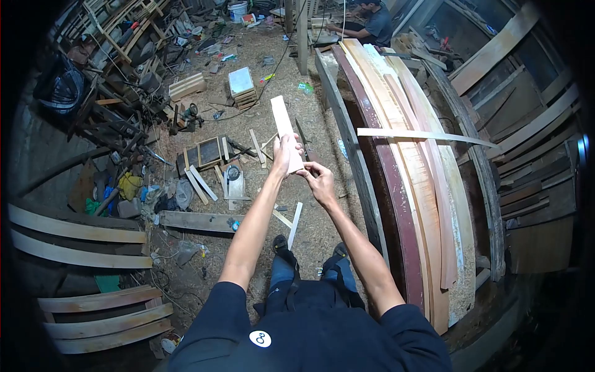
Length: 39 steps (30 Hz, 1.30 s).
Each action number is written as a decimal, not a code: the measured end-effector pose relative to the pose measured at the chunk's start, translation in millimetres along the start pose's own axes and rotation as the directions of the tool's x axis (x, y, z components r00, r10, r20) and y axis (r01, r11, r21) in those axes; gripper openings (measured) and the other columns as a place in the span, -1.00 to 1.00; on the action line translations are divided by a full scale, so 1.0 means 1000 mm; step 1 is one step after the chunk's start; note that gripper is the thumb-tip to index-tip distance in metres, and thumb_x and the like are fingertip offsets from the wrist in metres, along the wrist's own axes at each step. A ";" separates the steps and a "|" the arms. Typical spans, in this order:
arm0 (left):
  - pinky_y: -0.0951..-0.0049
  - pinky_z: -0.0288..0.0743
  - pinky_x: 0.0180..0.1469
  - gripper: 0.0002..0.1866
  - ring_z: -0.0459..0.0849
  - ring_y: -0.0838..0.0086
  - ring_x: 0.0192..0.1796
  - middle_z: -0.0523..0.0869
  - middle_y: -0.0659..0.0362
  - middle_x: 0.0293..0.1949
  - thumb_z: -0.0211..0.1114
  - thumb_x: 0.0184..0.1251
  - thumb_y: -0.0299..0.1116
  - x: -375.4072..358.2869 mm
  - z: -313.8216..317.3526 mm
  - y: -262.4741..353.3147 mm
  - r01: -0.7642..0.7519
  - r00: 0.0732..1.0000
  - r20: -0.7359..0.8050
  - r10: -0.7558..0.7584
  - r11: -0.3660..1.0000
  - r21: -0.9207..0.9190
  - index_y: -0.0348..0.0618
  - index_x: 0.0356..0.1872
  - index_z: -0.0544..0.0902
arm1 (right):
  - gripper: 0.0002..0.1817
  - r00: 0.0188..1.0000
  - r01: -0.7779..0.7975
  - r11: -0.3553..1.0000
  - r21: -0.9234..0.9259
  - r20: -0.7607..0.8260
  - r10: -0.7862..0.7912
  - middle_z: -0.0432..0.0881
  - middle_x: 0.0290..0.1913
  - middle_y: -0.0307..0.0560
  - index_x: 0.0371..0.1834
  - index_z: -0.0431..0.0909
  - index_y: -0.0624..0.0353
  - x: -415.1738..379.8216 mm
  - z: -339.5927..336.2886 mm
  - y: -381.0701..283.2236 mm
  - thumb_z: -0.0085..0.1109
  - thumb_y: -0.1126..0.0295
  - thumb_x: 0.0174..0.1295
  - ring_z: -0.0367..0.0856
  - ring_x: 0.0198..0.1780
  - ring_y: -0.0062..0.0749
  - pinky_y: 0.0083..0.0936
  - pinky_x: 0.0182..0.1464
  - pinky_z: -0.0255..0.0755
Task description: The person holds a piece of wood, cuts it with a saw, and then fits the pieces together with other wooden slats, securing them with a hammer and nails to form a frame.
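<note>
My left hand (pixel 286 155) is closed around a short, pale wooden board (pixel 279 115), which points up and away from me. At the board's near end, my right hand (pixel 318 182) has its fingers bent together at the lower corner. Just right of the board shows a thin dark strip (pixel 302 133), its lower end close to my right fingers. I cannot tell whether the right hand also holds this strip. Both hands are out in front of my body, above the littered floor.
A long workbench (pixel 353 142) on the right carries long curved boards (pixel 403 136), with a thin slat (pixel 427 135) across them. Wooden frames (pixel 204 152), offcuts and tools lie on the floor. Curved planks (pixel 80 232) stand at left. Another person (pixel 375 25) sits at the back.
</note>
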<state>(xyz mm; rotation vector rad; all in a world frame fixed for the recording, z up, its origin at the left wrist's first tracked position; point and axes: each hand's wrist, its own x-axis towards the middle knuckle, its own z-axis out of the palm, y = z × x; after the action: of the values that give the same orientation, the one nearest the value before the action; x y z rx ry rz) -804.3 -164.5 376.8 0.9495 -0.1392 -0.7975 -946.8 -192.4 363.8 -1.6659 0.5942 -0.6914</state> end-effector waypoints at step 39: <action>0.45 0.56 -0.50 -0.77 0.63 0.46 -0.49 0.57 0.13 -0.36 -0.02 0.45 -0.23 -0.019 0.017 -0.059 0.031 0.993 0.098 -0.065 0.949 0.315 -0.14 -0.06 0.29 | -0.71 0.969 -0.245 0.964 0.101 -0.006 0.247 0.66 -0.35 -0.28 -0.16 0.62 0.27 -0.032 -0.037 0.014 0.26 0.24 0.26 0.53 -0.28 -0.67 -0.59 -0.17 0.41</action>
<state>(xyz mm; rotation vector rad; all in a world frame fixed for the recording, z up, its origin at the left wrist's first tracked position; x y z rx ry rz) -856.8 -182.4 345.8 1.2130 -0.3459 -0.8881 -996.0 -197.9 351.2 -1.4637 0.7539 -0.5472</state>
